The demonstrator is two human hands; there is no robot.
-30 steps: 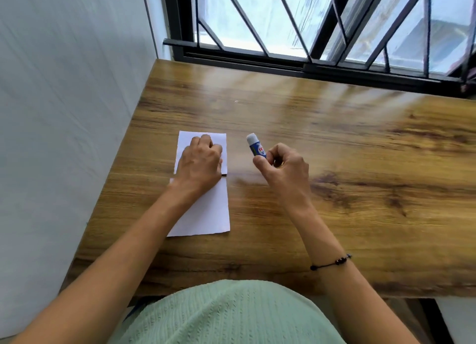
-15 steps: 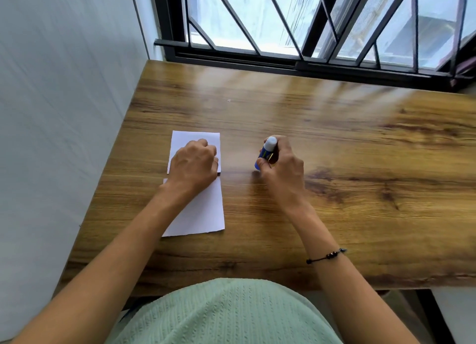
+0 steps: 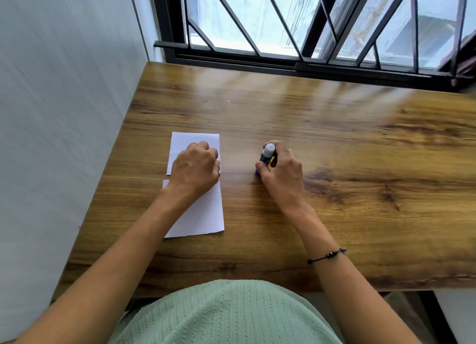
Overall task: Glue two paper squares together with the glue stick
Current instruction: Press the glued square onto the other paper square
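While the left hand (image 3: 194, 168) rests knuckles-up on the paper, fingers curled under and holding nothing that can be seen, the right hand (image 3: 282, 171) grips the glue stick (image 3: 267, 156) between thumb and curled fingers. The stick stands nearly upright, white cap uppermost, blue base at or just above the table (image 3: 334, 137); whether it touches the wood cannot be told. Two white squares lie under and around the left hand: the far square (image 3: 192, 140) extends beyond the knuckles, the near square (image 3: 206, 215) runs back beneath the wrist and forearm. A narrow gap of wood shows between the two to the left of the hand, so there the edges lie apart. The stick is to the right of the left hand, clear of both squares. A dark beaded bracelet (image 3: 327, 256) circles the right wrist
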